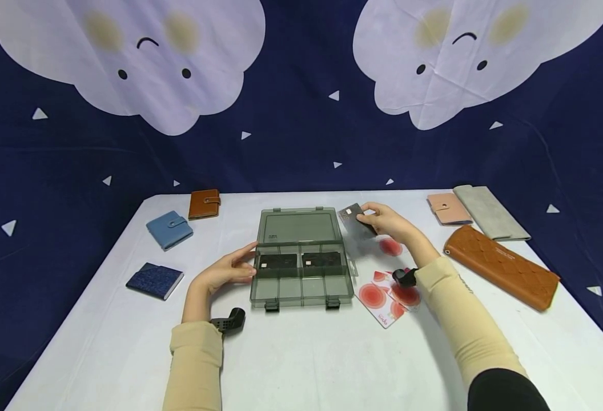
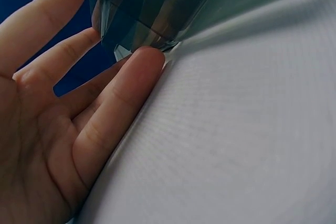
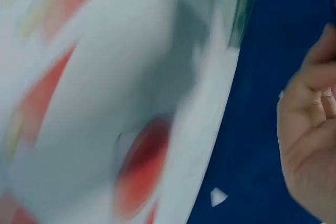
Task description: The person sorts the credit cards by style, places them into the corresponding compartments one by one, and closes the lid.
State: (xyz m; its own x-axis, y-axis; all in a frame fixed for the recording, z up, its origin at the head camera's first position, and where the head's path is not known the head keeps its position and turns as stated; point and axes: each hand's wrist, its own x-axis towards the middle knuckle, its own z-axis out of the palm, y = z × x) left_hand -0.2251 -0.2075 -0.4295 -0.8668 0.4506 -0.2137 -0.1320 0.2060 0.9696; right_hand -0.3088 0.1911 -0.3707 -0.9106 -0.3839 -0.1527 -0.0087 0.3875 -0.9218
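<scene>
A translucent grey-green compartment box [image 1: 301,294] lies with its lid [image 1: 297,225] raised at the far side. Two black cards [image 1: 278,262] [image 1: 321,261] sit side by side in it. At the box's left side, my left hand [image 1: 225,271] touches the wall with extended fingers and thumb; the left wrist view shows the thumb [image 2: 142,66] against a corner. My right hand [image 1: 391,221] pinches a dark grey card [image 1: 357,221] with a chip, held above the table to the right of the lid. In the right wrist view that hand [image 3: 310,140] is partly cut off and its card is out of sight.
White cards with red circles [image 1: 376,299] lie right of the box, below my right forearm. Brown [image 1: 204,204], light blue [image 1: 169,229] and dark blue [image 1: 154,279] wallets lie left. A pink wallet [image 1: 448,208], grey wallet [image 1: 489,212] and long tan wallet [image 1: 502,267] lie right.
</scene>
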